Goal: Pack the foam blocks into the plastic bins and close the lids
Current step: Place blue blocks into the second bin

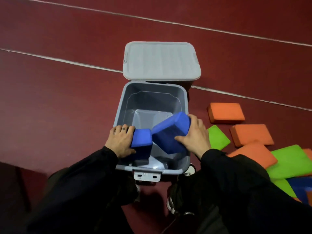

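Low in the frame, my left hand [121,142] grips one blue foam block [141,139] and my right hand [194,135] grips a second blue block [170,130], fingers wrapped round each. Both blocks sit over the near half of the open grey bin [118,119], directly below my grips; the right one's long axis tilts toward the upper right. Further up, the lid [162,60] stands open. At the right edge, orange blocks [225,113] and green blocks [217,137] lie on the floor [59,98], nearer my right hand.
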The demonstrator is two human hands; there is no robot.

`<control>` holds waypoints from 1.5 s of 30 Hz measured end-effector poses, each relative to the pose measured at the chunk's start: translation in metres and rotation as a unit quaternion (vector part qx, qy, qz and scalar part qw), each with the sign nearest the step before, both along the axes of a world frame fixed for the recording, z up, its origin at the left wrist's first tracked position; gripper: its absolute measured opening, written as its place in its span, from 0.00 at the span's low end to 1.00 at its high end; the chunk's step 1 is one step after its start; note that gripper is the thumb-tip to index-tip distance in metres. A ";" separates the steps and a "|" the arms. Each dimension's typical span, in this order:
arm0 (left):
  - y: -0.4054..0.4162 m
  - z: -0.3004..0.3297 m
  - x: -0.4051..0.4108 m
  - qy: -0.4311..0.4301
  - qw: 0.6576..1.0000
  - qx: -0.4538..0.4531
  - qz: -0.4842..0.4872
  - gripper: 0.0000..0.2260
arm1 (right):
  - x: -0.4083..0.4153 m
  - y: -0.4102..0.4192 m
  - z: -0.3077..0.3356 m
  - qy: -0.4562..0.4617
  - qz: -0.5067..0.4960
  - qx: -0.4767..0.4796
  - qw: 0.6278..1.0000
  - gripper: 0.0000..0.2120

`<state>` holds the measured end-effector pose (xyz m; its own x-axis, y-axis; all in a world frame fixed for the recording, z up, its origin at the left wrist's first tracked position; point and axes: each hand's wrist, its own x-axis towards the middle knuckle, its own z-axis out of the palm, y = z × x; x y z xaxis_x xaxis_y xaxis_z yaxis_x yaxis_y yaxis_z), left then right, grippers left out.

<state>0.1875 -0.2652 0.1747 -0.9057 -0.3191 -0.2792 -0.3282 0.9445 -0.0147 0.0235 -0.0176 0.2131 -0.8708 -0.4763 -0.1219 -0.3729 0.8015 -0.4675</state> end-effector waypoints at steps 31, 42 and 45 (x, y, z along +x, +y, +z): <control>0.025 -0.082 -0.007 -0.215 0.975 -0.031 -0.047 0.39 | 0.043 -0.008 -0.110 0.016 0.312 0.168 0.935 0.44; 0.015 -0.105 -0.028 -0.268 0.953 0.140 0.014 0.35 | 0.037 -0.005 -0.155 -0.008 0.294 0.184 0.938 0.46; 0.019 -0.107 -0.031 -0.207 0.959 0.188 0.046 0.31 | 0.031 -0.016 -0.164 0.002 0.280 0.183 0.942 0.45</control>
<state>0.1567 -0.2464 0.0680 -0.6650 -0.1978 -0.7202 -0.4497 0.8760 0.1746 0.0541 -0.0334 0.0496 -0.4964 -0.7876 -0.3651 -0.7861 0.5863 -0.1959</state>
